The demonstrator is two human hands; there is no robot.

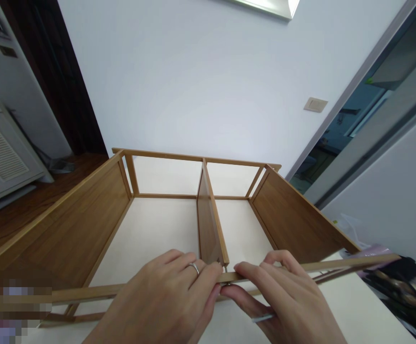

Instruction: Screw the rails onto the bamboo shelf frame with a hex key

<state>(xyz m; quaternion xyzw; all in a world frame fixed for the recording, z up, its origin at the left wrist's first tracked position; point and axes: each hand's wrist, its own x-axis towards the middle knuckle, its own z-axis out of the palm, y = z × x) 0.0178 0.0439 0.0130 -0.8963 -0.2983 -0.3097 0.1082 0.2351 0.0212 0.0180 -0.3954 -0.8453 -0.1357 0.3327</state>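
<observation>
A wooden rail [336,264] runs across in front of me, along the near side of a wooden frame. My left hand [172,296], with a ring on one finger, grips this rail just left of the middle panel. Thumb and fingers of my right hand [282,291] pinch it right of the panel, near a small metal fastener under the rail. A thin grey metal rod [263,317] also rests in my right hand; its full shape is hidden. Between the rail and the end of the middle panel [208,220] a metal bolt [226,269] shows in a narrow gap.
The frame has a left side panel [75,224], a right side panel [297,210] and a far rail [168,155]. Behind it stands a white wall [208,86]. A louvered white cabinet [3,148] is at left; bags and clothes [397,286] lie at right.
</observation>
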